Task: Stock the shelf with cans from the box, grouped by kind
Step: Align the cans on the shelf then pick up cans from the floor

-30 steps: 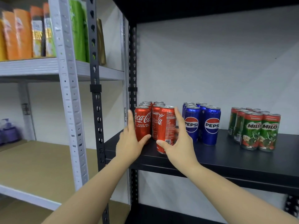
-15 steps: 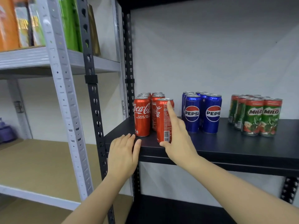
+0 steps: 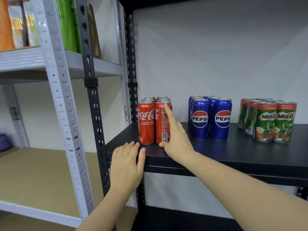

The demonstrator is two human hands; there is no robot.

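Observation:
Three groups of cans stand on the black shelf (image 3: 233, 152): red Coca-Cola cans (image 3: 146, 125) at the left, blue Pepsi cans (image 3: 210, 120) in the middle, green Milo cans (image 3: 270, 121) at the right. My right hand (image 3: 176, 142) is on the front right Coca-Cola can (image 3: 160, 130), thumb at its base and index finger up its side. This can stands level with the front left one. My left hand (image 3: 126, 167) lies flat on the shelf's front edge, holding nothing. The box is out of view.
A grey shelf unit stands at the left, its upright (image 3: 61, 97) next to the black upright (image 3: 95, 105). Green and orange packets (image 3: 66, 24) fill its upper shelf. Its lower board (image 3: 41, 172) is brown. A purple object (image 3: 3, 140) sits far left.
My left hand has dropped from the left Coca-Cola can to the shelf edge. My right hand has pushed the front right can back into line.

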